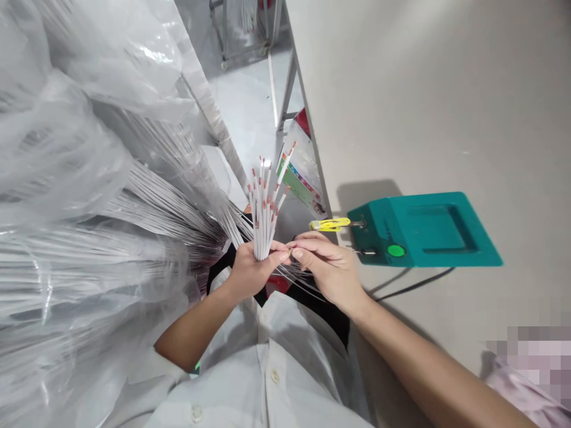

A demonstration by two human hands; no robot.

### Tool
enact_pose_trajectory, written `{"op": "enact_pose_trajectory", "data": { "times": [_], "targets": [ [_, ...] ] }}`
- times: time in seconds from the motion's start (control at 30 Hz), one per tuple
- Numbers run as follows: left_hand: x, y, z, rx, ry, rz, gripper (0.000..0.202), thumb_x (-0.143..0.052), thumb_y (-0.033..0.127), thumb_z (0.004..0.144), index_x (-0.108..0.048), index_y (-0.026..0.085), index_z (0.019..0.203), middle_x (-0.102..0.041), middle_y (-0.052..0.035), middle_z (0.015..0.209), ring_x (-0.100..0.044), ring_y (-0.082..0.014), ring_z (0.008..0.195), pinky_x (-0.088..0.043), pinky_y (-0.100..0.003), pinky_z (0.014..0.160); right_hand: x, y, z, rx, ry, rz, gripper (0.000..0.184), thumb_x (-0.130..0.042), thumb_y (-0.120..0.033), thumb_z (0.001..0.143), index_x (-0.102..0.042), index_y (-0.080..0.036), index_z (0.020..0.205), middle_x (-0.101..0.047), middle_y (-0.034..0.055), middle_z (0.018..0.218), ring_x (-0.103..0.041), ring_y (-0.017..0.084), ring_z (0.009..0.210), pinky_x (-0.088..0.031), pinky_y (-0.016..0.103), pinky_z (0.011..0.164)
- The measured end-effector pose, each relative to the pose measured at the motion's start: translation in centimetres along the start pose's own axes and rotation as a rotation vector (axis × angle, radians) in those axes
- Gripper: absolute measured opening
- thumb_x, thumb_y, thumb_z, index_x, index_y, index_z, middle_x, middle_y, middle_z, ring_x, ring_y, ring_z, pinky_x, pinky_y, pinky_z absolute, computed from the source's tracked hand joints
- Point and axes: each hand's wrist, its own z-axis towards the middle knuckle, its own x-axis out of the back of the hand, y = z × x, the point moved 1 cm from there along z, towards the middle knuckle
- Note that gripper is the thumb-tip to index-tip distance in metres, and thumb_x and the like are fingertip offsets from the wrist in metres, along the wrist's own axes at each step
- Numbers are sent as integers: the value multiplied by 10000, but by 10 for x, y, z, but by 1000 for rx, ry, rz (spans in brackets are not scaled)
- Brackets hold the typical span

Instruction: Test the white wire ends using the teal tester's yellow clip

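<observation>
My left hand [255, 268] is closed round a bundle of white wires [264, 223], whose copper-coloured ends fan upward above the fist. Beside it, my right hand [328, 264] pinches at something small close to the left thumb and forefinger; the fingertips hide what it is. The two hands nearly meet in front of my lap. Right of my right hand, on the table, lies a teal device [428, 232] with a green button [396, 251]. A yellow clip [331, 224] sticks out from its left side toward my hand.
Many long white wires in clear plastic bags [89, 148] fill the left side. The grey table [423, 107] spans the right, with a black cable [414, 286] on it. A printed bag [303, 172] sits below the table edge. Part of a person's pink sleeve [521, 392] shows lower right.
</observation>
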Motion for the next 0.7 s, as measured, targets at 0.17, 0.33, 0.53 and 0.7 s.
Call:
{"op": "enact_pose_trajectory", "data": {
  "times": [0.17, 0.33, 0.53, 0.7],
  "targets": [
    [-3, -3, 1, -48, 80, 23, 130, -676, 277, 692, -688, 150, 667, -668, -29, 635, -602, -136, 625, -490, -256, 623, 0, 5, -2, -175, -91, 84, 167, -603, -353, 803, -685, -210, 831, -601, 16, 709, -475, 89, 471, -438, 238, 403],
    [-2, -13, 8, 98, 220, -5, 193, -675, 300, 684, -705, 129, 768, -491, 50, 423, -403, -61, 378, -348, -198, 396, 6, -11, -5, 290, 50, -504, 297, -623, -218, 780, -650, -219, 1076, -610, 85, 961, -548, 118, 586, -512, 301, 562],
    [-2, -12, 8, 68, 151, 14, 230, -683, 349, 682, -695, 132, 757, -492, 42, 441, -396, -64, 382, -329, -204, 396, 2, -13, -6, 411, -28, -553, 230, -552, -134, 826, -653, -209, 1020, -637, 82, 910, -613, 160, 780, -522, 295, 657],
    [-6, -14, 3, 29, -66, 113, 258, -680, 390, 691, -653, 137, 651, -477, 39, 434, -453, -96, 463, -392, -225, 492, -4, -13, -2, 243, -52, -414, 72, -613, -173, 796, -674, -201, 823, -640, 27, 743, -598, 127, 658, -500, 258, 591]
  ]
}}
